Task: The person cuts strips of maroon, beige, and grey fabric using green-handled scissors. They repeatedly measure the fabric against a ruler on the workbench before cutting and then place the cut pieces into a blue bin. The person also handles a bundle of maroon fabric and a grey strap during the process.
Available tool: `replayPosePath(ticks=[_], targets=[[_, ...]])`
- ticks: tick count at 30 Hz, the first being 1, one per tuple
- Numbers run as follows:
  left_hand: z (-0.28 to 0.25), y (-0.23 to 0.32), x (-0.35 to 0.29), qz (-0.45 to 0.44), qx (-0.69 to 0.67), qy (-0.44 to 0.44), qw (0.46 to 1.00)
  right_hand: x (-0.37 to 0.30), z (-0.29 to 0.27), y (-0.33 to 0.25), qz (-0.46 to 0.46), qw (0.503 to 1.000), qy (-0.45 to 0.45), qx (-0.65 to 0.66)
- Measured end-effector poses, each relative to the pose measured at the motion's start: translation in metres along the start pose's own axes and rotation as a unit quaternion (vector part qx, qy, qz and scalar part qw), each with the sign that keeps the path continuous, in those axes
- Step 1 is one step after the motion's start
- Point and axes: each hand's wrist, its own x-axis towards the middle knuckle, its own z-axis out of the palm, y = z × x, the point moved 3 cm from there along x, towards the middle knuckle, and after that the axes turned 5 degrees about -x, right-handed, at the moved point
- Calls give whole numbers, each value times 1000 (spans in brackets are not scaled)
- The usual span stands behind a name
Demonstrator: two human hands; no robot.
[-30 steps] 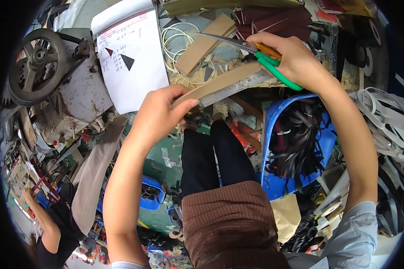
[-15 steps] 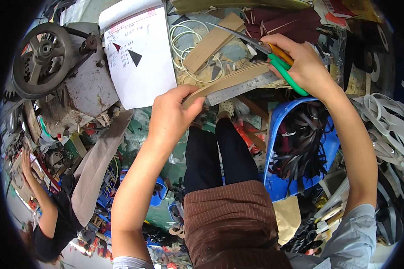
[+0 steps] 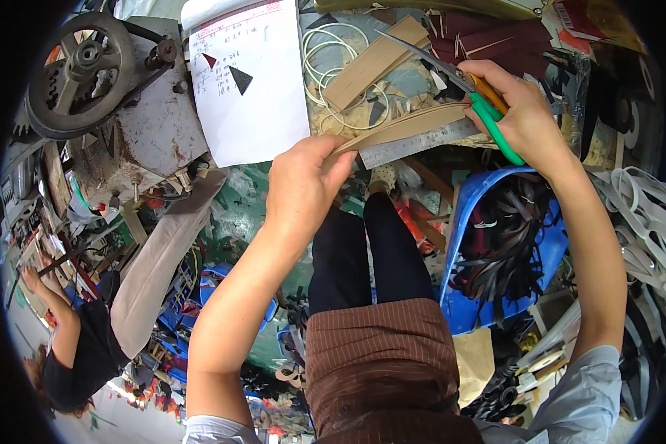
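Observation:
My left hand (image 3: 303, 181) pinches the left end of some thin tan strips (image 3: 411, 126) between thumb and fingers. They bow slightly upward and look layered, running across to my right hand (image 3: 531, 122). That hand is closed around scissors (image 3: 493, 127) with one green and one orange handle, the blades pointing up and left. Whether its fingertips also grip the strips' right end is hard to see. Just below the strips, a steel ruler (image 3: 414, 144) lies along the table's near edge. A wider flat tan strip (image 3: 377, 63) rests behind them.
A paper pad (image 3: 255, 126) bearing two dark scraps lies left, beside a machine with a handwheel (image 3: 74, 78). Coiled white cord (image 3: 314, 63) and maroon pieces (image 3: 488, 41) are behind. A blue bin (image 3: 455, 244) of dark strips stands below right. Another person (image 3: 74, 348) works far left.
The whole view has shifted slightly, scene moving right and up. The tan strips now look more spread in layers. My grip on them and the scissors stays. The other person's arm has moved.

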Motion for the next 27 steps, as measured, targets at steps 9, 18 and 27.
replayPosePath(ticks=[9,18,27], targets=[[-17,8,11,-130,-200,-76,968,-26,-32,-35,31,976,209,55],[-49,25,46,-303,-421,-218,827,-44,30,-83,193,906,-185,329],[-49,17,56,-311,-416,-242,820,-1,49,-82,188,923,-215,259]])
